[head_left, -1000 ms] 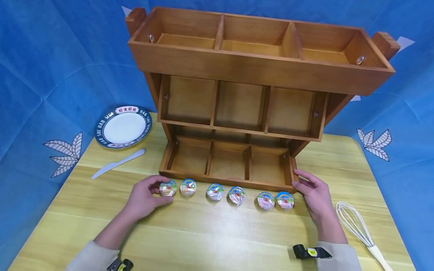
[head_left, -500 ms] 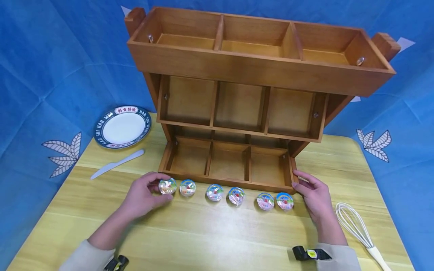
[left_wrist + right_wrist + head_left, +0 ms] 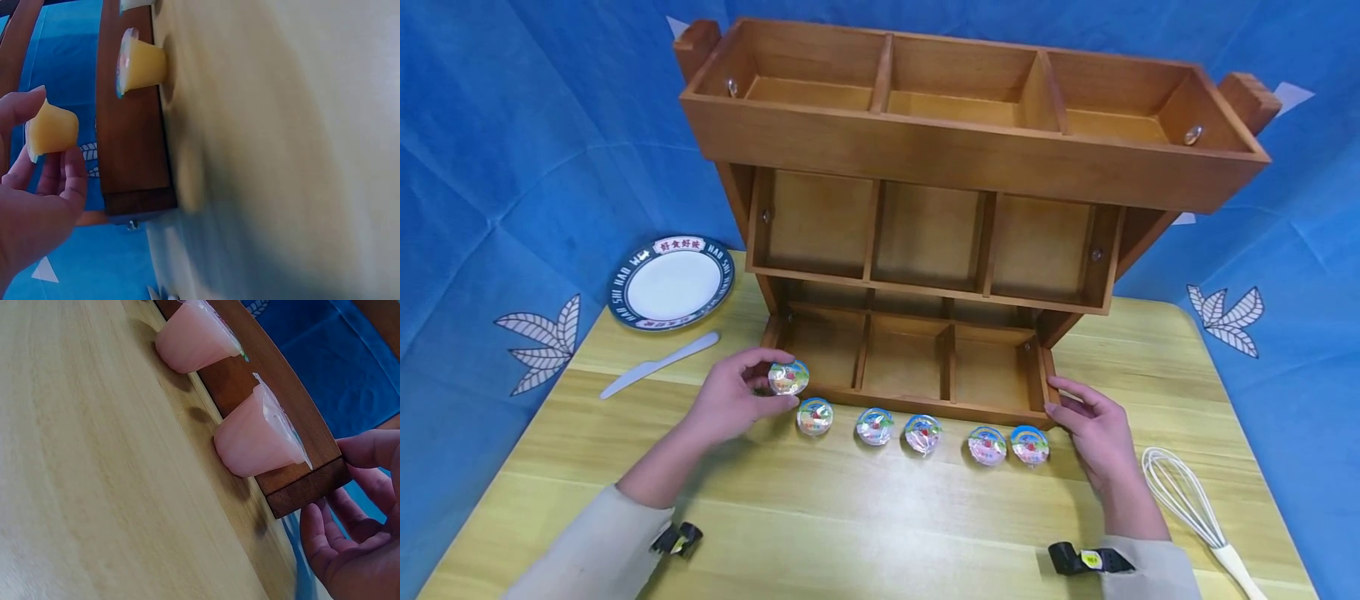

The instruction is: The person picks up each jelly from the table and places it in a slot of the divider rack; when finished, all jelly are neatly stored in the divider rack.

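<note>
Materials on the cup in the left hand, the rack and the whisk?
Cup: likely thin, translucent plastic, since yellow shows through its smooth wall. Its lid is shiny and printed, film or foil, can't tell which.
Rack: looks like stained wood, satin; even brown colour, soft sheen.
Whisk: smooth pale handle, probably plastic; thin whitish loops, bare or coated wire unclear.

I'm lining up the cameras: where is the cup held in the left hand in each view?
Head: held cup, below and left of centre, in the left hand.
Left wrist: left side, slightly above mid-height.
Right wrist: not in it.
Shared landmark: the wooden rack, by its bottom front board.
</note>
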`<state>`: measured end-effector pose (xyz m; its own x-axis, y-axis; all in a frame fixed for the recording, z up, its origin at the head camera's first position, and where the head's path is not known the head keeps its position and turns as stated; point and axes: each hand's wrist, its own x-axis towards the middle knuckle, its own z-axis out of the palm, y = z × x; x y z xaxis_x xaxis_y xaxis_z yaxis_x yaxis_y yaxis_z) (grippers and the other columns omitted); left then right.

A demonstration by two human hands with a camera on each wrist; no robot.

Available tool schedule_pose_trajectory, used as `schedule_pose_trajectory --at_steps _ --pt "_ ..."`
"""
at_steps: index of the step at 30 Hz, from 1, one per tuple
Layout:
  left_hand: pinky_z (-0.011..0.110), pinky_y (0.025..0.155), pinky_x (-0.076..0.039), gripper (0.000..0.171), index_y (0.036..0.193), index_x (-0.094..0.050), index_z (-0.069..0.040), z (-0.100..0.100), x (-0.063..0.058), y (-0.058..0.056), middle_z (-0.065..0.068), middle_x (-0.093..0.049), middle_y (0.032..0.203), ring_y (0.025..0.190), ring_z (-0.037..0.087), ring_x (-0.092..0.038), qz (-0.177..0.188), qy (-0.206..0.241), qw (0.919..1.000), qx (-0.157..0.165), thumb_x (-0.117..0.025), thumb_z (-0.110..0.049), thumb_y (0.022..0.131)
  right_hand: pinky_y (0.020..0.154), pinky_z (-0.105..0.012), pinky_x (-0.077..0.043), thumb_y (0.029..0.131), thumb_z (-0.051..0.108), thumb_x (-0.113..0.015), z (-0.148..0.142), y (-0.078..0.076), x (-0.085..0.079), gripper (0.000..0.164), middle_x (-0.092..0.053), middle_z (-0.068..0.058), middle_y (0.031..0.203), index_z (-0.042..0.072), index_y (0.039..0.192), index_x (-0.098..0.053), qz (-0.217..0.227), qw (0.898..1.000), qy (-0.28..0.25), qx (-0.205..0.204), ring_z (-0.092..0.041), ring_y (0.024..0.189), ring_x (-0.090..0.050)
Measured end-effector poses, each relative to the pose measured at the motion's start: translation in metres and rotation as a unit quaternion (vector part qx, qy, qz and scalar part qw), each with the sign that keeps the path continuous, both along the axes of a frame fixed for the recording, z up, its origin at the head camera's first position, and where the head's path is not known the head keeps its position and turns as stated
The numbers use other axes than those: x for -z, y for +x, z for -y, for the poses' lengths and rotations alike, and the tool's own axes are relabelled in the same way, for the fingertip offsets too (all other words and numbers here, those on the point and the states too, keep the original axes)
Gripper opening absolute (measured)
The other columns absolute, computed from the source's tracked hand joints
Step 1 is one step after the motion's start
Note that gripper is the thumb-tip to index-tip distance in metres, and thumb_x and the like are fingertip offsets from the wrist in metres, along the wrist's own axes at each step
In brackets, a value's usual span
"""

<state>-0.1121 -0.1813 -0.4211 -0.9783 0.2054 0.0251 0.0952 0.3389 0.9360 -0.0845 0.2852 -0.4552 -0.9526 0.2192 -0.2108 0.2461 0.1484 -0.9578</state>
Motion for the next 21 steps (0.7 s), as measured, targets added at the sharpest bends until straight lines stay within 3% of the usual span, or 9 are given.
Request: schedule_pose_trajectory --at_steps 4,11,21 --pt "0.025 0.076 -0.055 0.047 0.119 -0.066 0.001 -0.007 -0.004 -0.013 0.018 -0.063 0.110 0.091 0.027 -0.065 0.023 0.031 0.9992 -0.007 -0.084 0.005 0.075 0.083 -0.019 -0.052 0.093 -0.001 -0.067 -0.001 -0.001 -0.002 0.047 -0.036 -0.015 0.149 -0.002 0.139 -0.056 0.008 1.000 0.000 -0.002 -0.020 0.114 -0.050" --pt "0.027 0.076 -0.057 0.050 0.120 -0.064 0.003 -0.023 -0.005 -0.033 0.020 -0.062 0.111 0.092 0.027 -0.066 0.036 0.076 0.9964 -0.009 -0.082 0.010 0.074 0.083 -0.019 -0.052 0.094 -0.001 -0.066 0.000 -0.001 -0.003 0.046 -0.034 -0.016 0.151 -0.001 0.139 -0.055 0.013 1.000 -0.003 0.003 -0.021 0.115 -0.050" --pt "0.026 0.073 -0.056 0.051 0.119 -0.065 0.002 -0.036 0.015 -0.058 0.020 -0.063 0.107 0.095 0.030 -0.064 0.040 0.060 0.9965 -0.043 -0.086 0.003 0.073 0.082 -0.019 -0.053 0.093 0.000 -0.067 -0.001 0.000 0.001 0.046 -0.039 -0.014 0.144 -0.003 0.137 -0.056 0.008 1.000 -0.004 0.001 -0.015 0.108 -0.053"
